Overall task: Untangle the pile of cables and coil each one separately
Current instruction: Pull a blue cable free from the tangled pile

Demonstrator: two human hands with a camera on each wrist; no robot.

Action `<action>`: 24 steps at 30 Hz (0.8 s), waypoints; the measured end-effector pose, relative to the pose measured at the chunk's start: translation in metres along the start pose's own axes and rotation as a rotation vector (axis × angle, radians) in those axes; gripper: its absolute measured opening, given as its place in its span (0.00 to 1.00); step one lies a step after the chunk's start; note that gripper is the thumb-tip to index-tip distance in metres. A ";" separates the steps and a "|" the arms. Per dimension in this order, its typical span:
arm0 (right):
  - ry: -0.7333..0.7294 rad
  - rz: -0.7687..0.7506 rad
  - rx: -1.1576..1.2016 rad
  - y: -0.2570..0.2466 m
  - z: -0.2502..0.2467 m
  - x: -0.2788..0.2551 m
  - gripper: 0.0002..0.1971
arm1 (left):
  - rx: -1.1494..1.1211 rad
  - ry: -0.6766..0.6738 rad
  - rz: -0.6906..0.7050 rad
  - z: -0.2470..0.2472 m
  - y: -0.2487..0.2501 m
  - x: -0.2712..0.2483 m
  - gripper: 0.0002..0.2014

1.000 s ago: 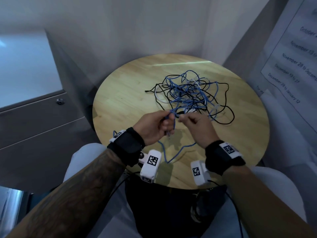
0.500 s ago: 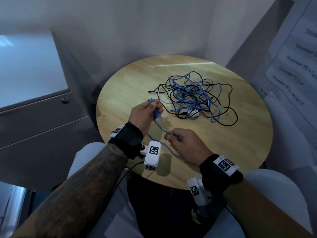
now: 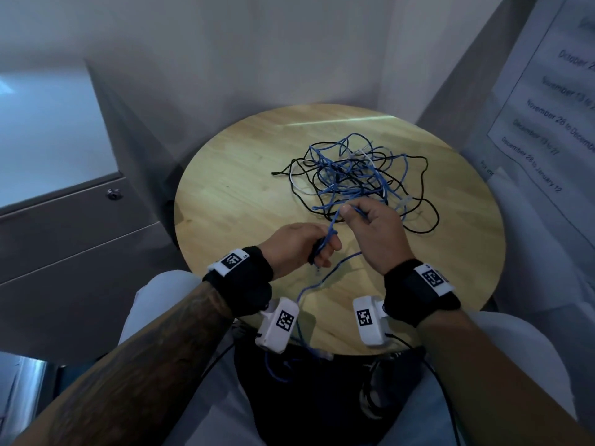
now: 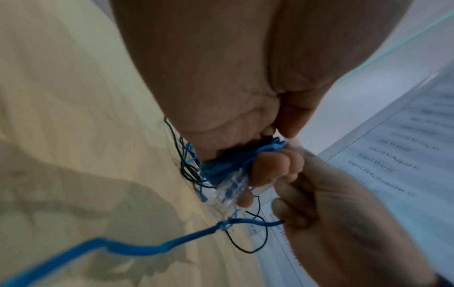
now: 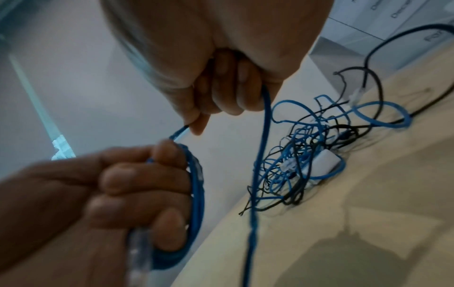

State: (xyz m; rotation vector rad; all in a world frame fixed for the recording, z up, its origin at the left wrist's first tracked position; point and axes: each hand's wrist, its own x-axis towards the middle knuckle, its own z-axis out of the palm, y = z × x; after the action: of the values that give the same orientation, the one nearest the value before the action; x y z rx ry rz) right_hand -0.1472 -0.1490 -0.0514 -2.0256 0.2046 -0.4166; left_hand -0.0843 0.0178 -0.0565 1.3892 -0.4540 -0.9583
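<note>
A tangled pile of blue, black and white cables (image 3: pixel 357 178) lies on the far half of the round wooden table (image 3: pixel 225 194). My left hand (image 3: pixel 322 249) grips a small coil of the blue cable (image 3: pixel 323 244), with its clear plug (image 4: pixel 230 186) sticking out under the fingers. My right hand (image 3: pixel 352 214) pinches the same blue cable at the pile's near edge, just right of the left hand. In the right wrist view the cable (image 5: pixel 266 116) runs down from the right hand's fingers, and the left hand's coil (image 5: pixel 196 194) shows at lower left. The pile (image 5: pixel 307 159) lies behind them.
A loose run of the blue cable (image 3: pixel 325 278) crosses the table's near part and hangs over the front edge toward my lap. A grey cabinet with a lock (image 3: pixel 112 194) stands at the left. A printed sheet of dates (image 3: pixel 547 123) hangs on the right wall.
My right hand has moved from the table's near side up to the pile's near edge, with a fresh grip on the blue cable. My left hand has come lower and rightward with its coil.
</note>
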 end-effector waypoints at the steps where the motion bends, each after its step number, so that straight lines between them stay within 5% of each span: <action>1: -0.007 0.022 0.016 0.004 0.001 0.001 0.10 | -0.042 -0.023 -0.015 0.000 0.001 -0.001 0.18; 7: -0.217 0.117 0.076 0.021 0.026 -0.007 0.15 | -0.492 -0.071 0.082 -0.012 0.011 -0.004 0.15; 12: -0.392 0.147 0.027 0.013 0.045 -0.028 0.14 | -0.700 0.192 0.162 -0.036 0.011 0.006 0.14; 19: -0.400 0.023 -0.124 -0.001 0.041 -0.034 0.13 | -0.408 0.405 0.243 -0.035 0.002 0.009 0.12; 24: -0.342 0.115 0.073 -0.019 0.019 -0.031 0.14 | 0.208 0.469 0.280 -0.027 -0.007 0.008 0.09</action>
State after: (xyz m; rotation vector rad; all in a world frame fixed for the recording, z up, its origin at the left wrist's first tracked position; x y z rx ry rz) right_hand -0.1689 -0.1143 -0.0489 -1.9664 0.0926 -0.0024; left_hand -0.0609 0.0283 -0.0698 1.6297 -0.3848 -0.3462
